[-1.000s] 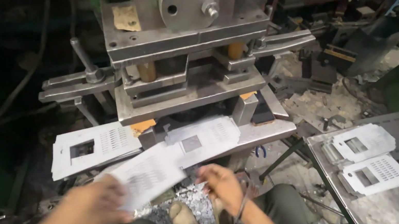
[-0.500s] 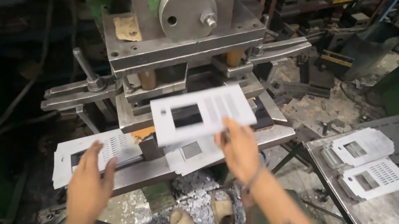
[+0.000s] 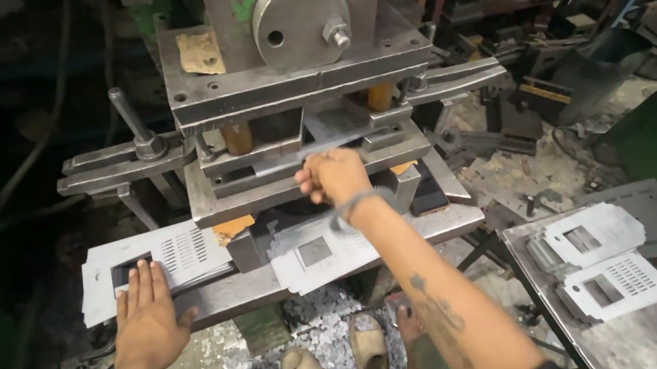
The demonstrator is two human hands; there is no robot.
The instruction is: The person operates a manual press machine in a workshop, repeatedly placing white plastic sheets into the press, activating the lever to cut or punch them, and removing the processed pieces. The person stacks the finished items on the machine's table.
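big grey steel press [image 3: 295, 69] fills the top middle, round disc with a bolt on its front, die block below with a slot between upper and lower plates. long flat arms stick out left and right of the die.

metal bench [image 3: 624, 340] at lower right carries two stacks of finished white punched plates [image 3: 600, 258], each with a rectangular window and a slotted grille, lying just beside each other.

steel rail [image 3: 232, 288] runs across in front of the press. on its left end lies a stack of flat white punched sheets [image 3: 184, 256], window and slots visible. another loose sheet [image 3: 321, 254] lies on the rail at middle, under the right forearm.

right hand [image 3: 333, 177] is up at the die slot, fingers [image 3: 307, 186] curled together on the near edge of a thin sheet [image 3: 336, 119] that sits inside the die, mostly hidden between the plates; only its slotted part shows behind the hand. a band sits on that wrist.

left hand [image 3: 145, 309] lies palm down on the left stack, fingers [image 3: 136, 280] straight and slightly apart, flat on the top sheet, gripping nothing.

floor below is covered with metal scrap chips [image 3: 326, 348]; two sandalled feet [image 3: 337, 367] show at the bottom middle.
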